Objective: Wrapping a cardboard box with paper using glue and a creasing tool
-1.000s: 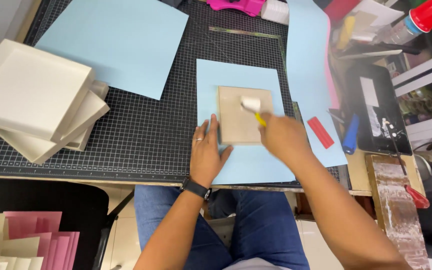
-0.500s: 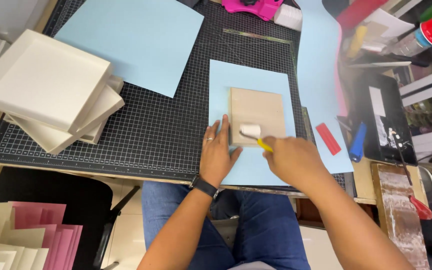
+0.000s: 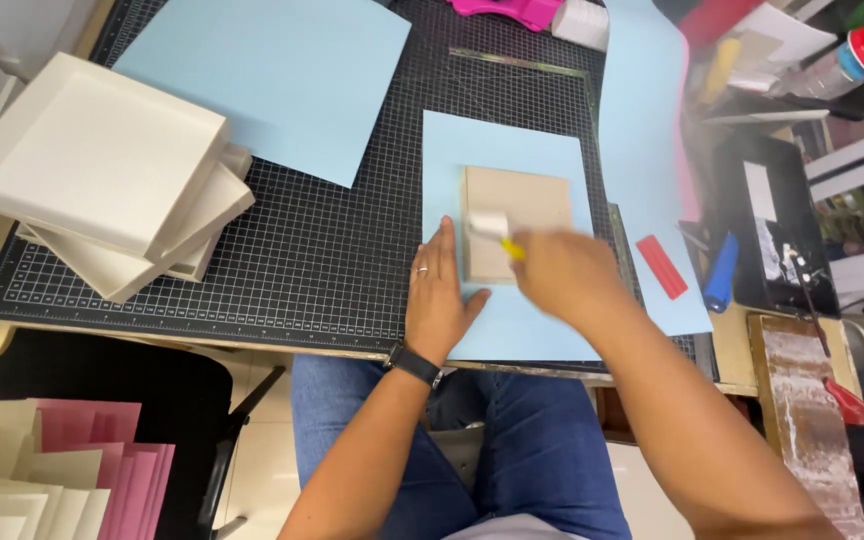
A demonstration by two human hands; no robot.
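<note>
A tan cardboard square [image 3: 524,205] lies on a light blue paper sheet [image 3: 502,150] on the black gridded cutting mat [image 3: 332,240]. My right hand [image 3: 567,275] grips a small roller with a yellow handle and white head [image 3: 492,227], pressed on the cardboard's left part. My left hand [image 3: 440,295] lies flat with fingers spread on the blue sheet's left edge, touching the cardboard's side. A ring and a dark wristwatch are on that hand and wrist.
A larger blue sheet [image 3: 272,80] lies at the mat's far left. Stacked cream box lids [image 3: 102,180] sit at the left edge. A red strip [image 3: 661,266], a blue tube [image 3: 722,272], a glue-smeared board [image 3: 802,420] and clutter are on the right. Pink and cream papers [image 3: 42,480] lie below.
My right hand has drawn the roller leftward and toward me across the cardboard. My left hand stays flat on the blue sheet.
</note>
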